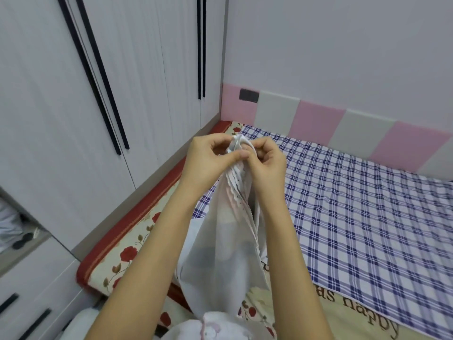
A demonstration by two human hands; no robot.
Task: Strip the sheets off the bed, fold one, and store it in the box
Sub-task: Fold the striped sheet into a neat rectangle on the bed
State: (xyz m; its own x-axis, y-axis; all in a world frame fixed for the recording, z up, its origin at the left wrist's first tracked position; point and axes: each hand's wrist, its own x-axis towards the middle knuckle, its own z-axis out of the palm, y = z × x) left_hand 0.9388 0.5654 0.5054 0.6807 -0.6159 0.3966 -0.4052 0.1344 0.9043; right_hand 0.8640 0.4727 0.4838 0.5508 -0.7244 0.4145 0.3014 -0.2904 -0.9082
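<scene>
Your fingers [241, 155] are curled on both left hand [208, 158] and right hand [266, 165], pinching the white sheet [220, 241] by its gathered edge above the bed [127, 244]. Folding looks barely begun. The plaid sheet [367, 204] isn't stripped yet, and no box shows.

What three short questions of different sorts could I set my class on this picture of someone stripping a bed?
1. True or false: the white sheet lies flat on the mattress.
2. Which thing lies spread over the mattress? A checked sheet; B striped blanket; C pillow.
3. Fill in: the left hand and the right hand both pinch the white sheet's gathered ____ end.
Key: 1 false, it hangs from the hands; 2 A; 3 top.
</scene>
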